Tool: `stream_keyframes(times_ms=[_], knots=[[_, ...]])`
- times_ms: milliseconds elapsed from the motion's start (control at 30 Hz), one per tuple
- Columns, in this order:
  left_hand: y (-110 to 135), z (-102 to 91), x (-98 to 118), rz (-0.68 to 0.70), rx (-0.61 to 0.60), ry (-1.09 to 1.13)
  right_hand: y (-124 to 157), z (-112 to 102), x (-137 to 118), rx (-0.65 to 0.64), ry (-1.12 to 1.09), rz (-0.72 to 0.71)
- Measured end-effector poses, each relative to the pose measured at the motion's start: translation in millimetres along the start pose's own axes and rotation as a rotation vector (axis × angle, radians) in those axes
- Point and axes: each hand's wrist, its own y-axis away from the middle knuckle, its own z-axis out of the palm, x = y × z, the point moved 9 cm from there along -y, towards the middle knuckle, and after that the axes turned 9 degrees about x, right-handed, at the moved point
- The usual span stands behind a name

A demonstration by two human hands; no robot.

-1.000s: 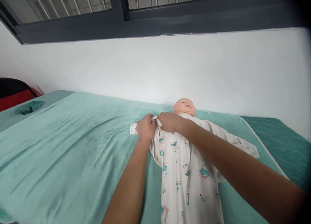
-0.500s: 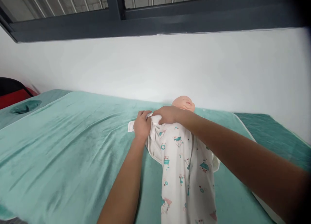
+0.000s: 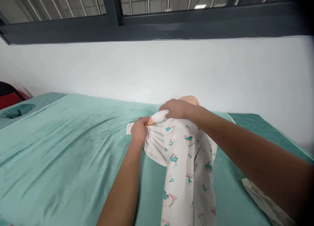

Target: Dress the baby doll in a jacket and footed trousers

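A baby doll lies on its back, its face mostly hidden behind my right hand. A white printed swaddle wrap covers its body, with one plain white flap spread out to the left. The doll's arm in a white sleeve sticks out over that flap. My left hand is closed on the doll's hand at the sleeve's end. At the shoulder end, my right hand grips the sleeve. A white tab pokes out beyond my left hand.
A light green sheet covers the bed, over a darker green cover at the right. Behind are a white wall and a barred window. Folded pale cloth lies lower right; a red and black item is far left.
The doll's sleeved arm and hand now show between my hands, where before the cloth was bunched. My right hand has moved slightly up, and the left flap lies more spread.
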Motion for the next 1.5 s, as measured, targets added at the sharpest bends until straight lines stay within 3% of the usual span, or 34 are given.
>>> stream_keyframes(times_ms=[200,367,533,700,833,933,1000,1133,1233,1367,1433,1500], knots=[[1.2,4.0,3.2,0.080,-0.052,-0.212,1.7,-4.0,2.1,0.058,-0.038,-0.004],[2.1,0.4,16.8,0.155,0.032,-0.358,-3.8,15.6,-12.3,0.050,-0.065,-0.073],[0.2,10.1,36.4,0.307,0.053,-0.343,-17.3,34.6,-25.5,0.058,0.009,-0.092],[-6.2,18.8,34.7,0.329,-0.011,-0.393,-1.1,28.4,-22.4,0.141,-0.052,-0.029],[-5.5,9.8,24.1,0.269,0.021,-0.474,56.0,10.9,21.9,0.514,-0.263,0.157],[-2.0,4.0,16.6,0.209,0.048,-0.505,114.9,23.5,76.6,0.814,-0.332,0.414],[0.4,2.5,15.0,0.181,0.066,-0.501,138.7,44.0,98.7,0.846,-0.230,0.508],[5.0,1.7,22.8,0.181,0.080,-0.429,146.8,71.4,112.4,0.779,-0.070,0.500],[10.3,-6.2,45.4,0.257,0.078,-0.230,148.9,70.2,125.5,0.838,-0.157,0.519],[19.7,-24.8,99.1,0.338,0.056,0.196,162.4,68.1,155.2,0.963,-0.323,0.659],[27.6,-14.2,139.3,0.419,-0.092,0.264,165.4,70.9,162.5,0.956,-0.328,0.708],[37.9,6.8,182.1,0.549,-0.230,0.162,166.1,72.4,163.6,0.934,-0.292,0.734]])
